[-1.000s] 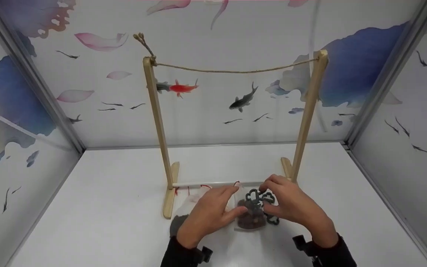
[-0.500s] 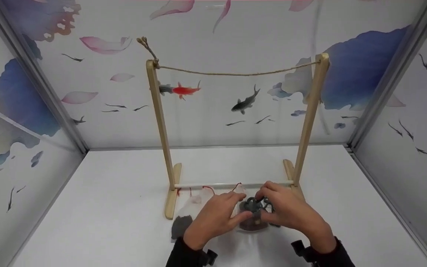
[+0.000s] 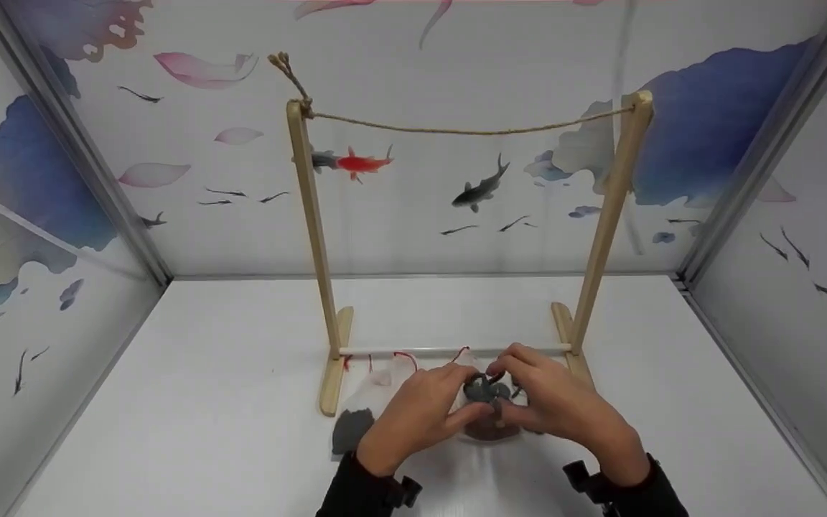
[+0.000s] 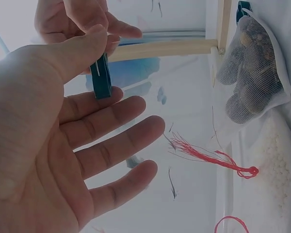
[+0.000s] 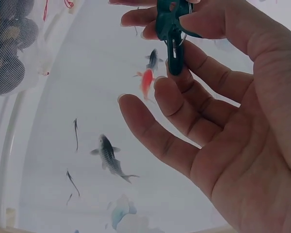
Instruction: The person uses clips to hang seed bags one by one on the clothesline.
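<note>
My left hand and right hand meet over a mesh bag of dark rounded lumps. Between thumb and index finger, the left pinches a dark green plastic clothes peg; its other fingers are spread. The right thumb presses a dark green clothes peg with a wire spring against the fingers. Whether both hands hold the same peg, I cannot tell. In the head view the pegs form a small cluster, partly hidden by the fingers. Another green peg lies beside the mesh bag.
A wooden frame with a slack rope on top and a white bar below stands behind the hands. Left of them lies a bag with dark grey contents. Red strings trail from a bag of whitish grains.
The pegs, earlier spread over the bag, are now bunched between my fingers. Both hands have drawn closer together, and the head view has shifted slightly.
</note>
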Demonstrator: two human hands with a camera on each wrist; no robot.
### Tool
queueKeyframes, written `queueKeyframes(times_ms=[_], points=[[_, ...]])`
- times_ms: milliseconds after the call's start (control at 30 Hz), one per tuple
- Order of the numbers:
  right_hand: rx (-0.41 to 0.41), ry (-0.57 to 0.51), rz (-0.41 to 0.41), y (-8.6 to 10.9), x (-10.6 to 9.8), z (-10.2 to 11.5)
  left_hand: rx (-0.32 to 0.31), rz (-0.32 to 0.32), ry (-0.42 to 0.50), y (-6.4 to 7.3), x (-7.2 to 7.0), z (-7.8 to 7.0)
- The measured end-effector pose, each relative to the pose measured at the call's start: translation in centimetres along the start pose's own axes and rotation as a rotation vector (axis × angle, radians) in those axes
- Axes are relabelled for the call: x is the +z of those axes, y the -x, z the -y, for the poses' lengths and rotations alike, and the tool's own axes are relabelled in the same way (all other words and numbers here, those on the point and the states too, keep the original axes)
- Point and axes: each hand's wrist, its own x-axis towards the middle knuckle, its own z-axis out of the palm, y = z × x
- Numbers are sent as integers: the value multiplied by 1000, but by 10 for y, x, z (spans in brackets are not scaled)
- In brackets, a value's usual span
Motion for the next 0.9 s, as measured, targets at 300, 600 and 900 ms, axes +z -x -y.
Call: queueKeyframes(times_ms=[300, 600, 900], points=[[97, -62, 55, 1, -9, -10, -67, -53, -66, 0, -6, 0], [13, -118, 3, 3, -8, -23, -63, -41, -16, -4, -7, 0], [-17, -209, -27, 3, -6, -26, -52, -38, 39, -3, -4, -3]])
